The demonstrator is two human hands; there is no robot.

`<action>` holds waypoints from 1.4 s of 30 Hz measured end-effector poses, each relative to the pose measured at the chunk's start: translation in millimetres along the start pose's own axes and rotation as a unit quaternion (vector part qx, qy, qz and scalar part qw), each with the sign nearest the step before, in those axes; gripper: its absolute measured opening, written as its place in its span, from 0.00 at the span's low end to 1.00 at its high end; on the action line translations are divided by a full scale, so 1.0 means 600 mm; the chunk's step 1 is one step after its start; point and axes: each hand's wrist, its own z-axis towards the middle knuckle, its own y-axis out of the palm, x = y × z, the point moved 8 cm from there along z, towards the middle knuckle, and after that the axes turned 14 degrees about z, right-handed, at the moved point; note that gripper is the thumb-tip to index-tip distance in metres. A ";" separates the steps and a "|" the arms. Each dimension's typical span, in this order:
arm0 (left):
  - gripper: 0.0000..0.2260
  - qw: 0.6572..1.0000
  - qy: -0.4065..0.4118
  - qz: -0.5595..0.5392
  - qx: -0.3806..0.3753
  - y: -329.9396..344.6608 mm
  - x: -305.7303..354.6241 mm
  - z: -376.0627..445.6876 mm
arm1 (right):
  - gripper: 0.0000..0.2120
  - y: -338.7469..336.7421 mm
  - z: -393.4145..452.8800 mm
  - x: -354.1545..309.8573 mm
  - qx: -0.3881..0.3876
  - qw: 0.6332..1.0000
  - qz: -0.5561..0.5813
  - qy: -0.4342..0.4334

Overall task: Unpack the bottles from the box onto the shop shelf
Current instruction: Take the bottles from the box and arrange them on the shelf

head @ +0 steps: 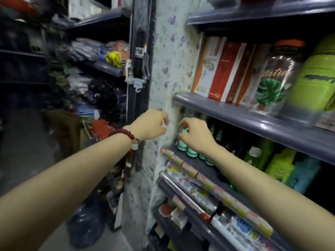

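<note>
Access to the dark grey middle shelf board [204,166] is from the front only. Overhead it is capped by the rounded grey shelf edge above [253,120] — low headroom. The left side is closed by the floral-papered upright panel [168,73]. A row of small white bottles with teal-green bands [192,152] occupies the left front corner; dark glass bottles [220,134] fill the rear. To the right, lime-green plastic containers [280,165] block passage. A bare strip of board remains along the front, behind the red-and-yellow price label strip [190,168]. Both forearms occupy this opening.
</note>
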 end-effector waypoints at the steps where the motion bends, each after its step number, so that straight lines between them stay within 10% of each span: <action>1: 0.12 1.000 -0.015 0.014 -0.018 0.018 -0.025 -0.029 | 0.12 0.041 -0.003 -0.008 -0.028 1.000 0.009 0.002; 22: 0.11 0.898 -0.308 -0.028 -0.314 0.584 -0.405 -0.693 | 0.10 0.868 -0.411 -0.004 -0.417 0.894 0.108 0.124; 34: 0.09 0.843 -0.383 -0.040 -0.376 0.989 -0.484 -0.956 | 0.07 1.225 -0.642 0.171 -0.492 0.854 0.113 0.125; 42: 0.32 0.809 -0.472 -0.134 -0.325 1.238 -0.489 -1.094 | 0.28 1.438 -0.804 0.286 -0.472 0.843 0.198 0.167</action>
